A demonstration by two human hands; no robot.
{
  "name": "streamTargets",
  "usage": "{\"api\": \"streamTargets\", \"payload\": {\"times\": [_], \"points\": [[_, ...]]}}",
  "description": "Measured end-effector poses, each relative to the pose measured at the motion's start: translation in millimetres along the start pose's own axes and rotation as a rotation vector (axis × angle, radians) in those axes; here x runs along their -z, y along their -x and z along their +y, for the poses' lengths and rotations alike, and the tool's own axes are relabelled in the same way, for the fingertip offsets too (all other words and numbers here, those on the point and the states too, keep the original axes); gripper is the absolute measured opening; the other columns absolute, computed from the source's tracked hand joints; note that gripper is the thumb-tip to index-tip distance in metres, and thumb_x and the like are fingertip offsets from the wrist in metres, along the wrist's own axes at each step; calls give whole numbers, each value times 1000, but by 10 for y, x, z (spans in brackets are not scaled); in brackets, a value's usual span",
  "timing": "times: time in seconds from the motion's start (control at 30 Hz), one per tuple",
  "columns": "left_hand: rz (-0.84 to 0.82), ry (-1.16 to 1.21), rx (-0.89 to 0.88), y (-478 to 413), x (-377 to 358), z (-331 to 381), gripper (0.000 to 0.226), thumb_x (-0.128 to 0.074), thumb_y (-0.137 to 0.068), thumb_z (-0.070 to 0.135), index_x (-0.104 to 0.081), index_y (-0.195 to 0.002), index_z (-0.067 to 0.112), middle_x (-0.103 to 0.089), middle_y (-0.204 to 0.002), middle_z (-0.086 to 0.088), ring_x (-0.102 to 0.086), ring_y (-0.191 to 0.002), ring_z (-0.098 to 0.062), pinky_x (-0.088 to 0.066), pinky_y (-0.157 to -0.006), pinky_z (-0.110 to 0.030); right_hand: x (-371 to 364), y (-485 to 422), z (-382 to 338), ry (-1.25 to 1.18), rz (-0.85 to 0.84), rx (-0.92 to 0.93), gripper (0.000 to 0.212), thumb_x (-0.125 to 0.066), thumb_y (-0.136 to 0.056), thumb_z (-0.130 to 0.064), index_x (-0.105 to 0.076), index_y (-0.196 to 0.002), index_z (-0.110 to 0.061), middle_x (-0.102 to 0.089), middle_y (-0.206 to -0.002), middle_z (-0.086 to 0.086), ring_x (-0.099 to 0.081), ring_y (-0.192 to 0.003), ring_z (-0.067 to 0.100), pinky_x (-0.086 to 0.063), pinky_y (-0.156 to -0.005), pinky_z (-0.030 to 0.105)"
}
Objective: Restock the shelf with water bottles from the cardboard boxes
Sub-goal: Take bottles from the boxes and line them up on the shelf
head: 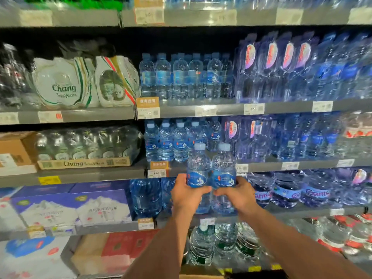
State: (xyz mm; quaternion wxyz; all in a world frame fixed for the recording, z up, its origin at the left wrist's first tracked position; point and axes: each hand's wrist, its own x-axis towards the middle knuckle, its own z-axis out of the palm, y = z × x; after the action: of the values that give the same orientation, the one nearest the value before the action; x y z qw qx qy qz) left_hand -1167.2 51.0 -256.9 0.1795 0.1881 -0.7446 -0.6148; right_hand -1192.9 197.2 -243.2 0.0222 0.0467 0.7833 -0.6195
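Note:
My left hand point(186, 195) grips a small clear water bottle point(198, 168) with a blue label and pale blue cap. My right hand point(239, 195) grips a matching water bottle point(224, 167) right beside it. Both bottles stand upright, touching, held in front of the edge of the grey shelf point(261, 168) where a row of the same bottles point(166, 141) stands. To the right of that row, behind my bottles, the shelf shows a gap. A strip of a cardboard box point(201, 276) shows at the bottom edge.
More of the same small bottles point(181, 77) fill the shelf above. Wrapped packs of blue bottles point(281, 67) sit to the right, Chang soda water packs point(66, 83) and a Chang tray point(84, 147) to the left. Large bottles point(287, 190) line the shelf below.

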Motion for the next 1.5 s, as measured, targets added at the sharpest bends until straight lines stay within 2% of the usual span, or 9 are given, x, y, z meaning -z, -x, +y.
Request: {"api": "streamTargets", "payload": {"times": [0.2, 0.37, 0.53, 0.6, 0.67, 0.77, 0.9, 1.1, 1.5], "points": [[38, 12, -3, -526, -565, 163, 61, -90, -50, 24, -55, -100, 20, -67, -87, 7, -66, -79, -14, -55, -73, -36, 236, -801, -176, 64, -34, 20, 45, -85, -45, -19, -56, -79, -26, -61, -70, -10, -57, -63, 7, -37, -48, 20], [109, -17, 9, -813, -838, 225, 56, -89, -54, 29, -44, -88, 29, -52, -72, 24, -47, -63, 12, -34, -49, -6, 250, -1288, -236, 157, -41, 70, 66, -85, -51, -20, -58, -109, -7, -60, -77, -4, -58, -72, 18, -41, -53, 26], [130, -95, -30, -1192, -883, 188, 60, -88, -60, 28, -50, -106, 25, -48, -81, 21, -40, -56, 15, -29, -43, 0, 23, -1680, -320, 230, -1, 105, 71, -85, -54, -19, -56, -117, -4, -61, -80, -2, -59, -72, 17, -49, -61, 29], [124, -120, -38, -1394, -864, 161, 67, -86, -62, 27, -51, -118, 18, -53, -90, 12, -50, -67, 3, -37, -55, -7, -100, -1841, -348, 227, 15, 118, 72, -87, -52, -20, -58, -117, -6, -67, -92, 5, -63, -83, 24, -54, -75, 36], [112, -132, -45, -1565, -848, 108, 58, -86, -62, 26, -52, -109, 23, -54, -89, 17, -56, -80, -9, -41, -65, -18, -227, -1980, -357, 223, 49, 123, 71, -88, -52, -22, -59, -115, -7, -68, -100, 8, -63, -88, 26, -54, -77, 37], [108, -144, -66, -1730, -837, 37, 50, -87, -62, 26, -47, -90, 31, -59, -78, 16, -62, -76, -13, -41, -53, -15, -388, -2137, -360, 231, 94, 123, 60, -89, -52, -22, -60, -103, -10, -67, -95, 5, -60, -82, 24, -51, -71, 31], [158, -223, -127, -1833, -820, -12, 58, -88, -61, 31, -52, -105, 18, -58, -79, 12, -54, -72, -14, -40, -55, -16, -536, -2312, -364, 259, 143, 124, 46, -88, -56, -21, -51, -84, -21, -59, -83, -1, -52, -70, 16, -41, -63, 25], [130, -215, -104, -2021, -791, -88, 65, -86, -61, 33, -55, -115, 16, -68, -102, -2, -65, -92, -24, -54, -80, -35, -672, -2547, -286, 309, 143, 46, 65, -86, -60, -19, -56, -117, -7, -66, -108, 11, -63, -96, 29, -53, -77, 34], [109, -58, -83, -2070, -723, -179, 51, -87, -60, 22, -56, -100, 28, -66, -87, 15, -65, -82, -8, -52, -77, -25, -906, -2842, -129, 209, 126, 15, 65, -84, -63, -8, -51, -119, -9, -64, -105, 10, -60, -89, 27, -52, -75, 33]]}}
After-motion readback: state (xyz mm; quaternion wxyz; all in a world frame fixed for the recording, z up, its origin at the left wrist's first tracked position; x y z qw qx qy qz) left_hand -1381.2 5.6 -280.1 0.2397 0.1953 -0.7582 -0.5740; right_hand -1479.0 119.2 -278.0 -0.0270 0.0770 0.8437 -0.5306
